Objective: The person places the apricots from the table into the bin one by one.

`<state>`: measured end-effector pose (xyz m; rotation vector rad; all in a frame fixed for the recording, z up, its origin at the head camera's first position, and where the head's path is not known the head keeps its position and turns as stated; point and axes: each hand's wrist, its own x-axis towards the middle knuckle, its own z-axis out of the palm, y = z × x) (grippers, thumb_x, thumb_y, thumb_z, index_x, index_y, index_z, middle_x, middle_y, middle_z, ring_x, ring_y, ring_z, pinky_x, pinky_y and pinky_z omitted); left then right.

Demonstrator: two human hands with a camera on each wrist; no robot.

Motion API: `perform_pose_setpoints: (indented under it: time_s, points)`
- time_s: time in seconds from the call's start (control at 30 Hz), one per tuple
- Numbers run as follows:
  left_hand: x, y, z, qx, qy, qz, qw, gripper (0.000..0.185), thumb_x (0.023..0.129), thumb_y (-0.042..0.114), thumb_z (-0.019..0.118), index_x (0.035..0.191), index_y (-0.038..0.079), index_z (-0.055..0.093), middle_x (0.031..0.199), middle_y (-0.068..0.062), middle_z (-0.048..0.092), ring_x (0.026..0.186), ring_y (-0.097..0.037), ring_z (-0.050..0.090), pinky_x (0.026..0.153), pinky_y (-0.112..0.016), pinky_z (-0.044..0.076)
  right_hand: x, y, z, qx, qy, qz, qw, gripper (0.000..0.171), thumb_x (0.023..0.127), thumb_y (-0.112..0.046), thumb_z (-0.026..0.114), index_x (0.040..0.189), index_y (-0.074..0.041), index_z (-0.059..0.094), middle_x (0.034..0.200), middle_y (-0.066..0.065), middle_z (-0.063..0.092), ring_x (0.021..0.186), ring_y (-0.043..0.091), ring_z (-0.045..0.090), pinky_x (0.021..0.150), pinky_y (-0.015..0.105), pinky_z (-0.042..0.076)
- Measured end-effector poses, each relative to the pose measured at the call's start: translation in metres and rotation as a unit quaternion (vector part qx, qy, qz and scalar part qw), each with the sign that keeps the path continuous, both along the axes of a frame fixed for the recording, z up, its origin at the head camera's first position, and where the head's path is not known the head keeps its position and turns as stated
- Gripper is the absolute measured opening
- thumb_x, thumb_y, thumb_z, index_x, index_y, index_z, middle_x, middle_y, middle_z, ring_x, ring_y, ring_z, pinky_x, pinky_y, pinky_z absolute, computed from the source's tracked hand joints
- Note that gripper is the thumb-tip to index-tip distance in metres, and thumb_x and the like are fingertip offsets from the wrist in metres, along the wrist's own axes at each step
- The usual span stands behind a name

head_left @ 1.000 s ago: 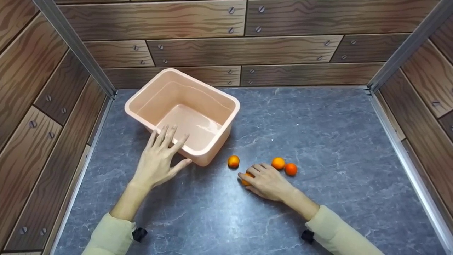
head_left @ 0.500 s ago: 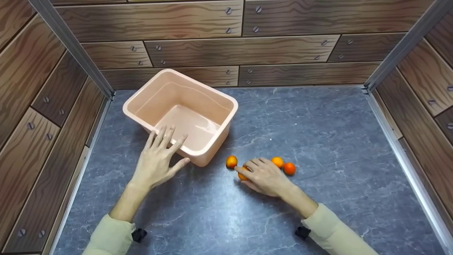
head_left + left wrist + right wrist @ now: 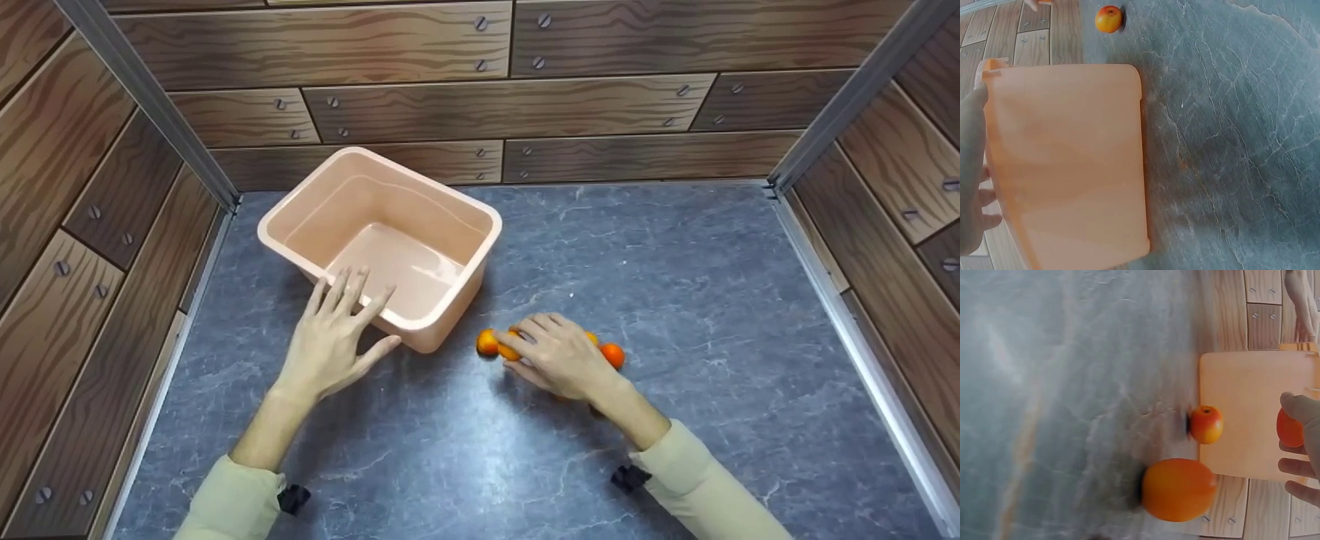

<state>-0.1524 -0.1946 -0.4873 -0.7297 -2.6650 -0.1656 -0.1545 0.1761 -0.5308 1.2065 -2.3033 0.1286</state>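
My left hand lies over the near rim of the tub, its fingers straight and spread apart; I cannot tell whether they press on the plastic. I'd best leave it there, quiet and ready to brace, since the tub could shift if my other arm bumps it.

Just to the right of the tub, a lone fruit sits on the table. From above it seems to overlap the held fruit, yet my right wrist view shows a gap between them. That gap is what I should mind: lifting straight up before going sideways ought to spare the lone fruit a knock that could send it rolling.

My right hand has its fingers clamped on the held fruit, thumb on one side and fingertips on the other. The skin looks smooth, so I judge a firm, even pinch near its widest part is better than a hard squeeze.

Farther right, partly behind my knuckles, lies a yellow-orange fruit, with a redder fruit just beside it. I should raise my wrist too, so its heel doesn't brush them.
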Motion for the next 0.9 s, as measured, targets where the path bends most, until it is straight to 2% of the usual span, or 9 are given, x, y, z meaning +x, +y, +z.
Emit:
perform_pose_setpoints:
  time_s: [0.2,0.47,0.9]
  points:
    - [0.0,-0.001,0.0,-0.001,-0.003,0.002,1.0,0.072,0.096,0.065,0.056,0.157,0.026,0.052,0.166,-0.02,0.044,0.157,-0.042,0.04,0.129,-0.062,0.031,-0.008,-0.007,0.013,-0.011,0.011,0.016,1.0,0.05,0.088,-0.038,0.085,0.133,-0.02,0.072,0.11,0.002,0.076,0.1,0.023,0.072,0.088,0.037,0.063]
    - [0.0,0.0,0.0,-0.002,0.0,0.001,1.0,0.072,0.096,0.065,0.056,0.156,0.025,0.052,0.166,-0.02,0.044,0.156,-0.043,0.04,0.129,-0.062,0.031,-0.019,-0.018,0.034,-0.017,0.019,0.022,0.999,0.047,0.091,-0.034,0.082,0.135,-0.019,0.071,0.112,0.002,0.076,0.101,0.023,0.073,0.087,0.037,0.063]
    - [0.0,0.0,-0.001,0.002,0.011,-0.002,0.9999,0.071,0.097,0.066,0.055,0.155,0.025,0.054,0.165,-0.02,0.046,0.155,-0.043,0.041,0.128,-0.062,0.032,-0.039,-0.041,0.062,-0.036,0.031,0.036,0.998,0.043,0.091,-0.036,0.083,0.129,-0.019,0.074,0.109,0.001,0.077,0.097,0.023,0.074,0.084,0.036,0.064]
